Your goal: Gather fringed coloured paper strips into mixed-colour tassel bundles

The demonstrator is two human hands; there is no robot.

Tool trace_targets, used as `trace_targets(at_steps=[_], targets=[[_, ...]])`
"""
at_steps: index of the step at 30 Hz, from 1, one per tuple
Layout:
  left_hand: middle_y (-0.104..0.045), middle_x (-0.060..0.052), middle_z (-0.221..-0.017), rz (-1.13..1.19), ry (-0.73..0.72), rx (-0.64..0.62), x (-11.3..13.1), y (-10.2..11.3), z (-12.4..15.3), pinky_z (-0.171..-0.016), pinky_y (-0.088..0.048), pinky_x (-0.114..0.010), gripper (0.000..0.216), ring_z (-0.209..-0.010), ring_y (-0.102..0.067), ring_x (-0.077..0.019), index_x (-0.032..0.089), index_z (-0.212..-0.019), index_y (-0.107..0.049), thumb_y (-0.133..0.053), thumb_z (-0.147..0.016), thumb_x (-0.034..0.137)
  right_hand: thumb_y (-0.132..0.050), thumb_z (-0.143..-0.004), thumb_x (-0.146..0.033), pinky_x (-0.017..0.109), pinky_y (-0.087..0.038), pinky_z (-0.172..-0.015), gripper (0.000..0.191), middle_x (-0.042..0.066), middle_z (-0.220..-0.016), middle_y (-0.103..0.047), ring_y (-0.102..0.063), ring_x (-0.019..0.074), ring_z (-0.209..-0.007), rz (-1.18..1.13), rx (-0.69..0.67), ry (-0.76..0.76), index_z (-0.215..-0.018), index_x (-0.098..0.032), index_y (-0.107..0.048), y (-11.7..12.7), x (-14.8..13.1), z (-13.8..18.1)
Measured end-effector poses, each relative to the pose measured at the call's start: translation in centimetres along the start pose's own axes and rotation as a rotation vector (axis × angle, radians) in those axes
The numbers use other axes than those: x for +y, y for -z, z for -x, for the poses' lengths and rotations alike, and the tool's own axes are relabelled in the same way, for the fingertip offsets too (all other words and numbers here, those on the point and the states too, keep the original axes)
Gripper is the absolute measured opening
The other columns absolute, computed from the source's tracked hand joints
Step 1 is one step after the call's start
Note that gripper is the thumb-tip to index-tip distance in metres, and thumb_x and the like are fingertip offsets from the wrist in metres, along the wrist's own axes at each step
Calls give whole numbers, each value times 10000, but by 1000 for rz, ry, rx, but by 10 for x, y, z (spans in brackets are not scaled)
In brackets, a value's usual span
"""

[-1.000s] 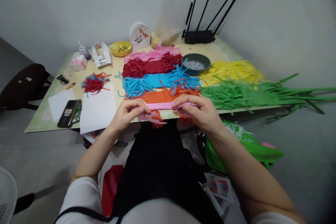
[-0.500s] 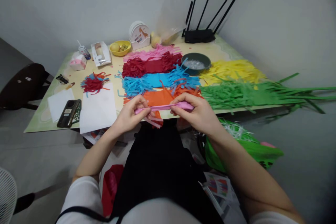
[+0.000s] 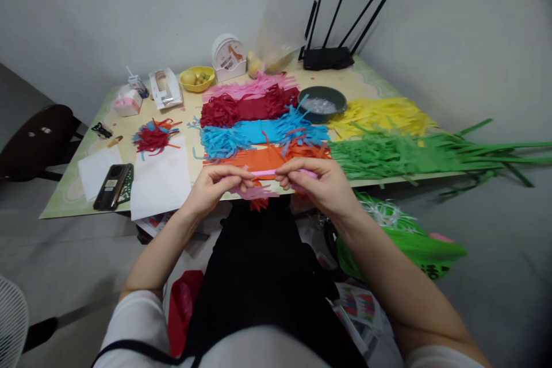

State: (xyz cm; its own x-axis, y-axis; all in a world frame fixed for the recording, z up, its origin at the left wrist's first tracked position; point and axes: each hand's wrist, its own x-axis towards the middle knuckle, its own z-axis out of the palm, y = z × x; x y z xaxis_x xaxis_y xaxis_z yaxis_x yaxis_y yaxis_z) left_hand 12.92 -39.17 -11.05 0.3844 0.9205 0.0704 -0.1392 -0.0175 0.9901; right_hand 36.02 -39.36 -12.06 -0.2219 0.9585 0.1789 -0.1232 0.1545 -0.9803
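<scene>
Spanning the gap between left hand (image 3: 215, 184) and right hand (image 3: 324, 185), each pinched closed on it: a pink strip (image 3: 264, 173)

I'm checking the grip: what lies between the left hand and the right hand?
In the head view, a narrow stretch of pink paper spans the gap between the left hand and the right hand, with orange fringed paper beyond it.

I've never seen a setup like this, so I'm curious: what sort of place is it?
Probably somebody's home, its table doubling as a craft space. The black router and the yellow bowl, which seems to hold fruit, suggest a home; the colourful fringed sheets suggest crafts.
</scene>
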Motion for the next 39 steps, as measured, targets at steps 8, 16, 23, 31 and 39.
trace_targets(at_steps=[8, 16, 23, 31, 39], targets=[[-738, -44, -773, -469, -131, 108, 9, -5, 3, -695, -529, -246, 174, -709, -694, -154, 147, -952, -702, -661, -840, 274, -681, -826, -293, 294, -548, -707, 175, 46, -887, -761, -696, 174, -734, 504, 76, 158, -960, -203, -748, 0, -11, 5], [-744, -58, -823, -416, -188, 132, 2, -5, 3, -682, -527, -233, 93, -717, -684, -137, 145, -834, -708, -645, -827, 213, -712, -802, -337, 281, -581, -624, 160, 32, -718, -739, -709, 169, -638, 233, 65, 23, -824, -179, -702, -4, -7, 3], [-745, -84, -955, -595, -181, 51, 10, -5, 2, -805, -528, -280, 164, -879, -690, -181, 151, -959, -709, -640, -850, 253, -643, -844, -243, 287, -589, -698, 144, 39, -810, -767, -724, 162, -717, 292, 44, 162, -896, -204, -772, -4, -2, 7], [-732, -55, -772, -626, -76, -90, 18, -12, -9, -672, -516, -242, 189, -694, -669, -150, 141, -839, -712, -605, -884, 290, -585, -880, -194, 302, -571, -738, 220, 35, -910, -778, -728, 177, -791, 536, -38, 321, -988, -238, -771, -7, -12, 10], [-746, -64, -757, -200, -49, 20, 11, -13, -4, -719, -561, -279, 206, -703, -708, -166, 139, -960, -768, -683, -828, 272, -644, -854, -227, 292, -594, -705, 151, 45, -879, -774, -723, 163, -737, 271, 22, 208, -909, -231, -785, -6, -9, 12]])
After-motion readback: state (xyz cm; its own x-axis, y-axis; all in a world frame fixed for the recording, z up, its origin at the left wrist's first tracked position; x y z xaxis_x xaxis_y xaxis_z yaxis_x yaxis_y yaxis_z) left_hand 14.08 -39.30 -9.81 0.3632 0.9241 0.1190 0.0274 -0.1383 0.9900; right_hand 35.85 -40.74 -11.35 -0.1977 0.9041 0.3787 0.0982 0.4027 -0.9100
